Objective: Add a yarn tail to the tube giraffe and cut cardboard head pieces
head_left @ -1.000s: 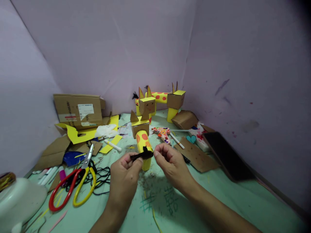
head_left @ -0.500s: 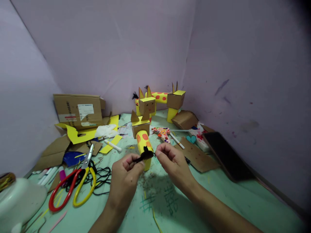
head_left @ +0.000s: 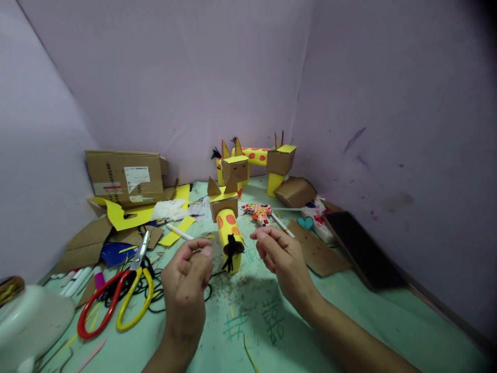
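Glossy red and yellow loop handles and a shiny metal blade make up the scissors (head_left: pixel 135 265) on the pale green surface (head_left: pixel 334 342). The left hand (head_left: pixel 188 277) is half open, fingers loosely curled around nothing; the right hand (head_left: pixel 281 259) bends thumb towards forefinger, and whether it pinches anything I cannot tell. Between them stands a tubular yellow figure (head_left: pixel 228 225), orange-spotted, with a stringy black tuft (head_left: pixel 233 248) and boxy cardboard head (head_left: pixel 224 207). Behind, two similar figures (head_left: pixel 235 171) stand near the smooth wall (head_left: pixel 202 93).

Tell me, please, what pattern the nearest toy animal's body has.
The body has orange spots on yellow; see head view.
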The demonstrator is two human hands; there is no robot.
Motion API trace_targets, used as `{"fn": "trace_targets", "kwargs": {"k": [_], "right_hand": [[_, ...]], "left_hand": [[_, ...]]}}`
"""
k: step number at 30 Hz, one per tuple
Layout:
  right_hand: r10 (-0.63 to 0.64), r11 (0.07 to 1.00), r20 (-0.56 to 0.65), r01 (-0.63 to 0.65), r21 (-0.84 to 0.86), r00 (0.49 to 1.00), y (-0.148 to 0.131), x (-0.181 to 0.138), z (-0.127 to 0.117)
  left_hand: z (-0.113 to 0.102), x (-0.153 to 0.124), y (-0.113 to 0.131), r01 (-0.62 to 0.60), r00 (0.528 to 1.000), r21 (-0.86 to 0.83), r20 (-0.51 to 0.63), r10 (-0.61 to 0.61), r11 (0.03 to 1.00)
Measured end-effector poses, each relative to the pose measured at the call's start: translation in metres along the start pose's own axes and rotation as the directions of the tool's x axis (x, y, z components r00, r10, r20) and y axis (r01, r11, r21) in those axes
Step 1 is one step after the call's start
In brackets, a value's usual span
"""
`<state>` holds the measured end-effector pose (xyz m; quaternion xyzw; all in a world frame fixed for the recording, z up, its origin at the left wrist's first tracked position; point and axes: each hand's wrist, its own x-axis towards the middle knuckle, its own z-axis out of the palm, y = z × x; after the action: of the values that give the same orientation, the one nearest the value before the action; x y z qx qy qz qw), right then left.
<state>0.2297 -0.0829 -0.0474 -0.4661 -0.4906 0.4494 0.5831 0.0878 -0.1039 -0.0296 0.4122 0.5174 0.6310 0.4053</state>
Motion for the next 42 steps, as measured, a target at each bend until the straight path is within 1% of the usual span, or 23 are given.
{"fn": "trace_targets", "kwargs": {"k": [4, 7, 10, 13, 18, 22, 24, 25, 27, 30, 32, 34, 38, 42], "right_hand": [[0.054, 0.998, 0.095, -0.051, -0.033, 0.994, -0.004, -0.004, 0.004], [0.107, 0.994, 0.144, -0.104, -0.03, 0.984, -0.005, -0.008, 0.009], [0.144, 0.989, 0.146, -0.14, -0.037, 0.979, -0.004, -0.01, 0.012], [0.136, 0.99, 0.149, -0.13, -0.053, 0.979, -0.002, -0.01, 0.014], [0.12, 0.993, 0.166, -0.115, -0.041, 0.979, -0.002, -0.008, 0.013], [0.149, 0.989, 0.153, -0.144, -0.046, 0.977, -0.002, -0.006, 0.011], [0.163, 0.986, 0.142, -0.159, -0.04, 0.976, -0.003, -0.005, 0.01], [0.168, 0.986, 0.143, -0.165, -0.034, 0.975, -0.003, -0.005, 0.01], [0.17, 0.985, 0.158, -0.169, -0.02, 0.973, -0.004, -0.005, 0.01], [0.157, 0.987, 0.193, -0.16, -0.003, 0.969, -0.006, -0.005, 0.009], [0.16, 0.987, 0.203, -0.163, 0.0, 0.966, -0.006, -0.005, 0.009], [0.171, 0.985, 0.206, -0.173, -0.008, 0.963, -0.006, -0.005, 0.008], [0.171, 0.985, 0.238, -0.169, -0.031, 0.956, -0.002, -0.005, 0.006], [0.176, 0.984, 0.25, -0.166, -0.059, 0.952, 0.0, -0.004, 0.005]], "left_hand": [[0.002, -0.004, 0.0, 0.055, 0.994, 0.119, 0.091, -0.066, 0.991], [0.004, -0.005, -0.001, 0.076, 0.986, 0.164, 0.134, -0.099, 0.984], [0.005, -0.004, -0.001, 0.132, 0.975, 0.144, 0.16, -0.155, 0.981], [0.006, -0.003, -0.002, 0.185, 0.962, 0.11, 0.184, -0.203, 0.976], [0.006, -0.001, -0.005, 0.16, 0.966, 0.134, 0.183, -0.183, 0.978], [0.005, 0.001, -0.007, 0.193, 0.973, 0.044, 0.12, -0.197, 0.98], [0.004, 0.001, -0.006, 0.191, 0.976, 0.02, 0.102, -0.192, 0.981], [0.003, 0.001, -0.006, 0.184, 0.977, 0.02, 0.111, -0.185, 0.983], [0.003, 0.001, -0.005, 0.172, 0.97, 0.041, 0.165, -0.177, 0.984], [0.002, -0.001, -0.003, 0.152, 0.951, 0.119, 0.253, -0.178, 0.981], [0.003, -0.002, -0.001, 0.136, 0.948, 0.18, 0.26, -0.18, 0.974], [0.004, -0.002, 0.0, 0.123, 0.954, 0.218, 0.243, -0.176, 0.968], [0.005, -0.002, 0.0, 0.121, 0.952, 0.22, 0.25, -0.176, 0.968], [0.005, 0.001, -0.002, 0.157, 0.937, 0.212, 0.277, -0.213, 0.965]]}}
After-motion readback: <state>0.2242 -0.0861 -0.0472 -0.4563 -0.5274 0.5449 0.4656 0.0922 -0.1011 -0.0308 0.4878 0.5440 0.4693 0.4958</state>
